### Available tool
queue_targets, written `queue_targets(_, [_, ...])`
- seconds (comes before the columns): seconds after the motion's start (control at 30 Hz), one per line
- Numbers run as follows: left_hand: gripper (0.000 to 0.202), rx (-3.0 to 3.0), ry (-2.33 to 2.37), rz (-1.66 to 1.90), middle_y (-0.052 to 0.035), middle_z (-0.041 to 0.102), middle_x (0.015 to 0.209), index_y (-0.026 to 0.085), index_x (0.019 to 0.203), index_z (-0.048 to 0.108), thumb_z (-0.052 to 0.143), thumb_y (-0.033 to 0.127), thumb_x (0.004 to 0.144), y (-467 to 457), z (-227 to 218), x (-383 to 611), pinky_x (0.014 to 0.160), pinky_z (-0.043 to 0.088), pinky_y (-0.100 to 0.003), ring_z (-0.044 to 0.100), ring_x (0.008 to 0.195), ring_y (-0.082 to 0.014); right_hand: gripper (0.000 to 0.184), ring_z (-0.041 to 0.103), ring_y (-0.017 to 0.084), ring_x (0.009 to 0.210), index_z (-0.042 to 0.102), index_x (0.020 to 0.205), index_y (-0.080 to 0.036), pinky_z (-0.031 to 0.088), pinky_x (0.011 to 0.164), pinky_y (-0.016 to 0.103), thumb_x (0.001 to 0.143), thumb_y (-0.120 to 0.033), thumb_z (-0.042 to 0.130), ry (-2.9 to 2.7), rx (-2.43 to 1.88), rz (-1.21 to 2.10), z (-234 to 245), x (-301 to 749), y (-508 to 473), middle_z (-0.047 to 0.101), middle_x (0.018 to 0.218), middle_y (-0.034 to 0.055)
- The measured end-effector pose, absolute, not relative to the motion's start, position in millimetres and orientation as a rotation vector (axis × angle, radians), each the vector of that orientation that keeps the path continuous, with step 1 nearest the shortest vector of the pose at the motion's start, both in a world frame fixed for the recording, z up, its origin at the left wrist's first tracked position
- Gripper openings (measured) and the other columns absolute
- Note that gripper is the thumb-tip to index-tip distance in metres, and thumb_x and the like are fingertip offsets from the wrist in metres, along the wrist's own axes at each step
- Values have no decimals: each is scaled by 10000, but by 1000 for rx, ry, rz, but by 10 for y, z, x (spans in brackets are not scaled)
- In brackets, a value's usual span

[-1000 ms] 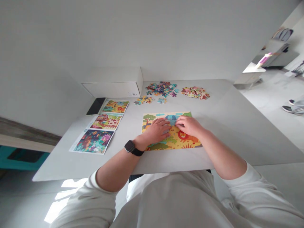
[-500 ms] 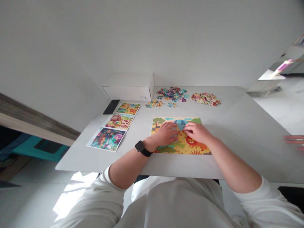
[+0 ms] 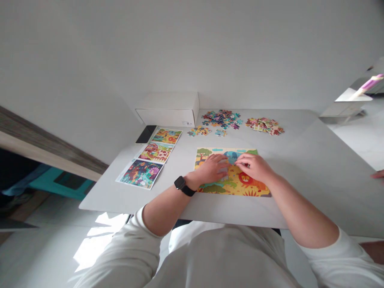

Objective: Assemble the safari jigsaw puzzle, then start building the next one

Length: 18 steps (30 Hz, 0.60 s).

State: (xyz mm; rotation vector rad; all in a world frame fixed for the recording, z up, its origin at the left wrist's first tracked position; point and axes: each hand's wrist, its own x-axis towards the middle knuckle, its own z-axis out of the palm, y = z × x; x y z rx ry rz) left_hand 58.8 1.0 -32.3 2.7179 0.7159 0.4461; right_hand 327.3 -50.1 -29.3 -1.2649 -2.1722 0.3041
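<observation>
Head view, single frame.

Item 1: flat rectangular cardboard jigsaw puzzle with a yellow savanna scene (image 3: 231,186), assembled, lying flat on the smooth matte grey table (image 3: 300,160) near its front edge. Printed lion, green trees and a blue animal show on its surface.

Item 2: left hand (image 3: 211,170), palm down, fingers spread and pressing flat on the puzzle's middle left; nothing gripped. A black rectangular smartwatch on a black band (image 3: 181,184) sits on the wrist; a white fabric sleeve is pushed up the forearm.

Item 3: right hand (image 3: 255,167), resting on the puzzle's upper right, fingers curled loosely with the tips touching the surface beside the blue animal. Whether they pinch a piece cannot be told. The two hands nearly meet.

Item 4: three glossy rectangular picture cards (image 3: 150,158), laid in a slanted row to the left of the puzzle, well apart from it.

Item 5: black flat phone (image 3: 146,134), just beyond the farthest card.

Item 6: white oblong cardboard box (image 3: 168,110), at the far left against the wall.

Item 7: loose die-cut puzzle pieces in three groups along the far side: a small yellow-blue scatter (image 3: 204,131), a blue-purple heap (image 3: 222,119), a red-pink heap (image 3: 264,125).

Item 8: another person's fingertips (image 3: 378,174), at the right edge of the frame.
</observation>
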Motion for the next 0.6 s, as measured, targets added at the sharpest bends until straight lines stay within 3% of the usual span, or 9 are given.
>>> queue_targets(0.3, [372,2463,1180,879,-117,755,1384,209,1382,712,639,283,1024,430,-77,267,1192,529,-453,687,1320,-269,239,667,189,697,853,1004,-249,563,720,363,1009,-316,624,-1885,-1461,171,-132,3353,-535,796,1051,78])
queue_targets(0.6, [362,2156,1508,964,-102,790,1310,200,1331,709,630,240,980,1064,-9,-117,1088,580,-378,745,1180,-219,230,657,203,693,832,1070,-242,570,734,383,999,-303,623,-1820,-1495,78,-78,3450,-522,780,1026,78])
